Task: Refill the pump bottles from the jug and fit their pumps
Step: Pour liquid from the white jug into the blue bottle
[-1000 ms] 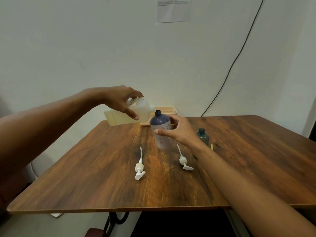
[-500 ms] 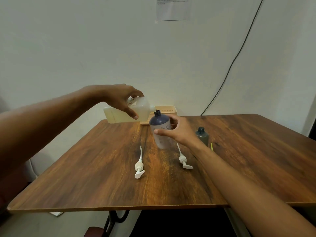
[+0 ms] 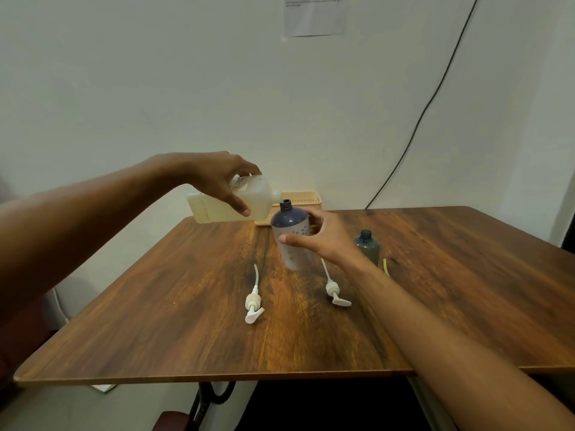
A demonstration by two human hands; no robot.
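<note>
Translucent plastic, the jug [image 3: 230, 202] lies tipped almost flat in the left hand [image 3: 224, 178], fingers wrapped over its top, its spout just beside the open neck of the purple pump bottle [image 3: 291, 234]. The right hand [image 3: 320, 241] curls around that bottle, steadying it on the wooden surface [image 3: 186, 306]. Whether liquid is flowing cannot be made out. Filling looks barely begun: the smaller dark green bottle [image 3: 368, 245] stands uncapped, and both white pumps [image 3: 253, 301] [image 3: 334, 290] lie unfitted nearby.
</note>
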